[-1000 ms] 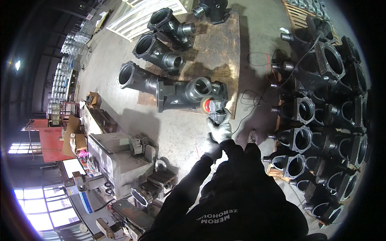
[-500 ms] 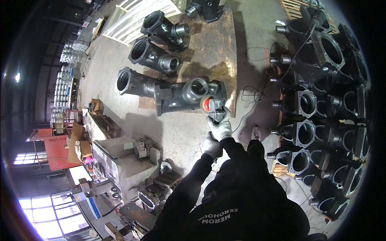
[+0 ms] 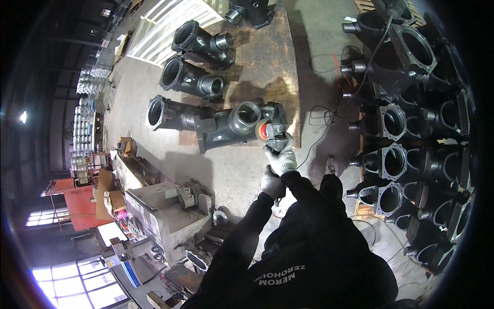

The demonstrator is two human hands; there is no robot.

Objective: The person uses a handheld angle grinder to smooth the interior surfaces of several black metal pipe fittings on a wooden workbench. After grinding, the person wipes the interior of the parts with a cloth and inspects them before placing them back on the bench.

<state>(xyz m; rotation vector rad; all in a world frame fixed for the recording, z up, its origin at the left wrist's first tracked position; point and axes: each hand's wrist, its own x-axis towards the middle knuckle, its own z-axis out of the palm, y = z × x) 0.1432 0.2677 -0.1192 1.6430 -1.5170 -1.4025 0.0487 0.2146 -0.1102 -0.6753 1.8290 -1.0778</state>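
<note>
An angle grinder [image 3: 276, 140] with a reddish disc [image 3: 263, 130] is held in both my gloved hands. My right hand [image 3: 283, 160] wraps round its body just behind the head. My left hand [image 3: 271, 183] is closed farther back, nearer to me, round the rear of the tool. The disc is at the near side of a black cast pipe fitting [image 3: 224, 138], close below its bright machined round opening [image 3: 247, 114]; whether it touches the metal I cannot tell. This fitting lies on a worn wooden board [image 3: 267, 56].
More black fittings [image 3: 188, 77] line the board's left side. On the right are stacked rows of similar castings [image 3: 393, 159]. A cable [image 3: 325, 135] loops over the floor between. At left stand a dusty machine cabinet [image 3: 170, 216] and a red panel [image 3: 80, 206].
The view has shifted slightly, so the surroundings sit a little differently. My hands keep their grip on the grinder, and its disc stays beside the same fitting.
</note>
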